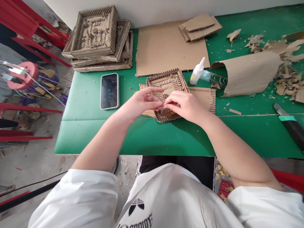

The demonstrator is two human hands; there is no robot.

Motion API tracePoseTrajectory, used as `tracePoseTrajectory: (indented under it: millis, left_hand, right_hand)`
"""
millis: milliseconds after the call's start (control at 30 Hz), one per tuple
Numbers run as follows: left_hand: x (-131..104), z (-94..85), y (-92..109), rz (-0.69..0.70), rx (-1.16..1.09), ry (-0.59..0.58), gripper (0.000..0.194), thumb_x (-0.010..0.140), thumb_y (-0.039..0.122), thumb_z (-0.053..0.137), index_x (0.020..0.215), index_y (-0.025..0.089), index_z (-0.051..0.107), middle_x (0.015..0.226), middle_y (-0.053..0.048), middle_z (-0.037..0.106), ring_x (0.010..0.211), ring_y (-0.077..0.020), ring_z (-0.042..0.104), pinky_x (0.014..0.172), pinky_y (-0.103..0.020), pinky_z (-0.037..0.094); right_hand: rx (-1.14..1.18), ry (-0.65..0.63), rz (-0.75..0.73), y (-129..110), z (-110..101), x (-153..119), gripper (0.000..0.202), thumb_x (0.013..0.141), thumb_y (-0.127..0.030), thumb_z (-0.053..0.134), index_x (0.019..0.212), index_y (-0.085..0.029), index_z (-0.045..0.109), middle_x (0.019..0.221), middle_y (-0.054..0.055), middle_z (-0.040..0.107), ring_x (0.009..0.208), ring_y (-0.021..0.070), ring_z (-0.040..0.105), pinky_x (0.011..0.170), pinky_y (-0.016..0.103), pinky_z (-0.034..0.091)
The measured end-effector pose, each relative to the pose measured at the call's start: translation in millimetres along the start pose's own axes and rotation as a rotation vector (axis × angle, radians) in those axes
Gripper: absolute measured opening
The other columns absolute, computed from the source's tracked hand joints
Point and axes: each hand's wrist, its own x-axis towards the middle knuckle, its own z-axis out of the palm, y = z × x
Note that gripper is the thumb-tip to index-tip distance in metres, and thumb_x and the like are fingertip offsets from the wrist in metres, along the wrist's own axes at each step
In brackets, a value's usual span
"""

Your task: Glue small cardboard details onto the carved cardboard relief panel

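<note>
Both of my hands meet above a small square cardboard tray [166, 83] with a corrugated rim and raised strips inside. My left hand [148, 100] is closed in a pinch, with its index finger stretched out over the tray. Close against it, my right hand [181, 103] pinches with its fingertips pointing down. What lies between the fingertips is too small to make out. The tray rests on a flat corrugated cardboard strip [203, 96]. A white glue bottle [197, 72] stands upright just behind and right of the tray.
Stacked cardboard trays [95, 34] stand at the back left, behind a phone [109, 91]. A cardboard sheet [163, 47] lies at the back, with smaller pieces [199, 25] on it. Rightward are a clear ruler [213, 78], curled cardboard [251, 72], torn scraps [288, 79] and a utility knife [291, 122].
</note>
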Motion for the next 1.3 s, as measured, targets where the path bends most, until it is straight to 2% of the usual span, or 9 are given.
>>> tracePoseTrajectory:
  millis: [133,300,400,567,633,767,967,1133,1300]
  left_hand:
    - [-3.0,-8.4,-6.3,0.052,-0.17,-0.049,0.052,0.07,0.023,0.073,0.119,0.021,0.057,0.074,0.0,0.065,0.074,-0.0126,0.064,0.066,-0.024,0.052]
    - [-6.5,-12.9,-23.7,0.189,-0.393,0.009,0.059,0.069,0.035,0.074,0.123,0.033,0.053,0.075,0.003,0.06,0.083,-0.0135,0.062,0.067,-0.023,0.05]
    - [-6.5,-10.2,-30.1,0.21,-0.475,0.015,0.066,0.066,0.039,0.075,0.127,0.035,0.05,0.071,0.005,0.056,0.083,-0.0128,0.062,0.069,-0.022,0.05]
    - [-5.3,-7.1,-33.4,0.203,-0.56,-0.027,0.071,0.066,0.037,0.074,0.13,0.033,0.045,0.066,0.007,0.053,0.086,-0.0127,0.062,0.073,-0.021,0.049]
    - [-4.9,-7.4,-34.6,0.209,-0.553,-0.037,0.071,0.066,0.039,0.074,0.13,0.033,0.044,0.067,0.006,0.055,0.087,-0.013,0.062,0.074,-0.022,0.049]
    - [-4.2,-9.5,-38.6,0.263,-0.409,-0.022,0.072,0.068,0.059,0.066,0.131,0.034,0.043,0.08,0.003,0.062,0.089,-0.0147,0.062,0.076,-0.027,0.049]
    - [-1.9,-11.3,-42.1,0.264,-0.14,0.116,0.072,0.069,0.067,0.058,0.132,0.035,0.042,0.083,0.0,0.06,0.081,-0.0149,0.059,0.07,-0.029,0.05]
    - [2.6,-9.5,-43.8,0.311,-0.115,0.183,0.06,0.07,0.059,0.065,0.123,0.036,0.049,0.078,0.002,0.056,0.071,-0.0116,0.055,0.068,-0.028,0.05]
    - [-1.5,-2.0,-42.7,0.389,-0.106,0.259,0.042,0.068,0.046,0.074,0.103,0.027,0.06,0.074,0.002,0.059,0.068,-0.0111,0.056,0.07,-0.028,0.05]
  right_hand:
    - [0.038,-0.027,0.044,-0.5,-3.8,0.9,0.009,0.085,-0.022,0.059,0.08,-0.017,0.064,0.078,0.003,0.061,0.071,0.0136,0.054,0.068,0.027,0.043]
    - [-0.034,-0.019,-0.019,2.3,-2.5,1.3,0.011,0.084,-0.024,0.06,0.078,-0.017,0.063,0.077,0.004,0.064,0.082,0.0184,0.053,0.077,0.032,0.043]
    - [-0.051,-0.03,-0.044,2.8,-0.9,1.7,0.011,0.084,-0.024,0.06,0.077,-0.017,0.064,0.078,0.005,0.065,0.082,0.0189,0.053,0.078,0.033,0.044]
    - [-0.07,-0.083,-0.037,3.1,0.7,1.7,0.012,0.084,-0.025,0.06,0.077,-0.017,0.064,0.079,0.005,0.066,0.082,0.0193,0.053,0.079,0.034,0.045]
    - [-0.069,-0.091,-0.039,3.6,1.4,1.5,0.013,0.085,-0.026,0.059,0.077,-0.017,0.065,0.079,0.005,0.066,0.082,0.0194,0.053,0.079,0.034,0.045]
    - [-0.069,-0.1,-0.029,3.2,1.8,1.2,0.012,0.085,-0.025,0.059,0.078,-0.017,0.065,0.079,0.005,0.065,0.082,0.0195,0.053,0.078,0.035,0.045]
    - [-0.081,-0.104,-0.032,2.2,1.8,0.8,0.012,0.085,-0.026,0.059,0.078,-0.018,0.065,0.079,0.005,0.065,0.081,0.0193,0.052,0.078,0.034,0.045]
    - [-0.088,-0.121,-0.018,2.9,1.1,0.8,0.012,0.084,-0.026,0.06,0.078,-0.018,0.066,0.081,0.005,0.066,0.083,0.0201,0.053,0.079,0.035,0.045]
    - [-0.117,-0.15,0.013,2.9,-2.1,1.3,0.01,0.082,-0.024,0.062,0.078,-0.017,0.067,0.079,0.005,0.066,0.081,0.0197,0.052,0.077,0.034,0.045]
